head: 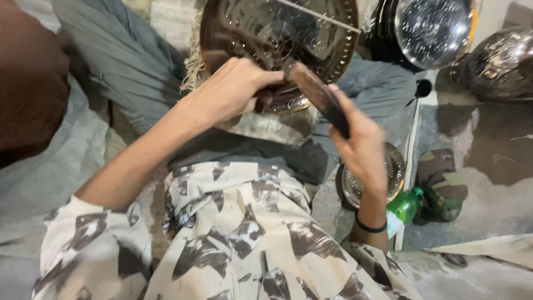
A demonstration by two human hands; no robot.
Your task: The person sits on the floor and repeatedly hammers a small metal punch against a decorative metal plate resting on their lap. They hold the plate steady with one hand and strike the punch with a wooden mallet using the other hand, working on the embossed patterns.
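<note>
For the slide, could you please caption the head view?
Seated person's left hand steadies an embossed metal tray while the right hand holds a dark wooden tool against it.

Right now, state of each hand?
Left hand: closed, gripping the rim of the engraved metal plate.
Right hand: closed around a dark wooden mallet.

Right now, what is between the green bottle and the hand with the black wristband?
In the head view, a small round metal plate lies between the green bottle and the right hand.
</note>
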